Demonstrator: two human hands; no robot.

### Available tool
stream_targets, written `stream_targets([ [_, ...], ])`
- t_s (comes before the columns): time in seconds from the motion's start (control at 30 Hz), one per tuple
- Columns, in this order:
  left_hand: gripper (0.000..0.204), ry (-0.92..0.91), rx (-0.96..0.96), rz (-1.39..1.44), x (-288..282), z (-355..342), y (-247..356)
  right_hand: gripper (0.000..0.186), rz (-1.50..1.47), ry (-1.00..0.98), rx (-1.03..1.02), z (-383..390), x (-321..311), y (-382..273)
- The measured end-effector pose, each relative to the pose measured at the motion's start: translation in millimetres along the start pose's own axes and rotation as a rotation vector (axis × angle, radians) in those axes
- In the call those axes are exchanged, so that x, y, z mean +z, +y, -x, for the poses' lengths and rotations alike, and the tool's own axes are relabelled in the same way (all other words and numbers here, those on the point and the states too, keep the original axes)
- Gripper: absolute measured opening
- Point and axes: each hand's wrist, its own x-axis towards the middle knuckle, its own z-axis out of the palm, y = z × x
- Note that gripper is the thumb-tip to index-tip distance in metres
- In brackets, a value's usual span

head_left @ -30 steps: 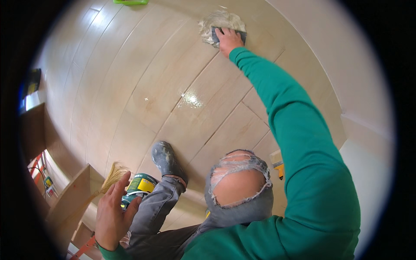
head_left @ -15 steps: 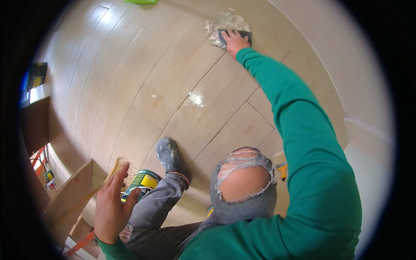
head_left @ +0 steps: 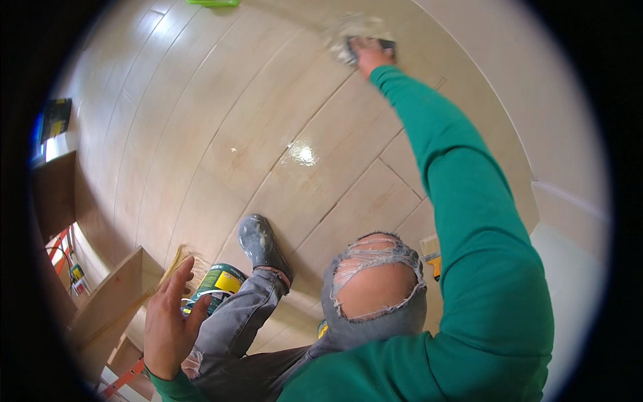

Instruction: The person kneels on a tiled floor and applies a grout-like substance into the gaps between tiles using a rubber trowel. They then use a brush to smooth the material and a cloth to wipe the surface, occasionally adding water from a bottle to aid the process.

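Observation:
With my right arm stretched far out over the tiled floor (head_left: 375, 201), my right hand (head_left: 370, 56) grips a dark, flat rectangular pad (head_left: 387, 45) and presses it on the floor. Just beyond it spreads a whitish, creamy smeared patch (head_left: 365, 25); what lies under the pad is hidden, and the hand is slightly blurred. My left hand (head_left: 171, 328) is raised at lower left, empty, its fingers apart. Past its fingertips show straw-coloured bristles (head_left: 175, 260), and beside it stands a dark green tub (head_left: 220, 284) with a yellow label.
A shoe (head_left: 261, 242) of mine is planted mid-floor. A paintbrush (head_left: 434, 260) with a yellow handle lies right of my knee. Wooden boards (head_left: 110, 295) stand at left. A bright green object (head_left: 213, 3) is at the far edge; a pale wall (head_left: 536, 100) runs along the right.
My right hand and the pad have shifted slightly right and away from me across the creamy patch. My left hand stays raised in nearly the same place.

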Motion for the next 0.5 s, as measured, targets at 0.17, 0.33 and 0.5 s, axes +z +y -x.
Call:
stream_targets([
  [0.17,0.068,-0.01,-0.001,0.026,2.4,7.2,-1.5,0.053,-0.047,0.014,-0.083,23.5,3.2,-92.4],
  [0.33,0.069,0.015,0.103,-0.035,-5.3,-4.1,26.6,0.057,-0.213,0.031,-0.688,155.2,40.4,-268.0],
  [0.5,0.069,0.045,0.063,0.055,-5.9,-3.5,14.2,0.061,-0.173,-0.004,-0.461,98.9,20.7,-165.5],
])
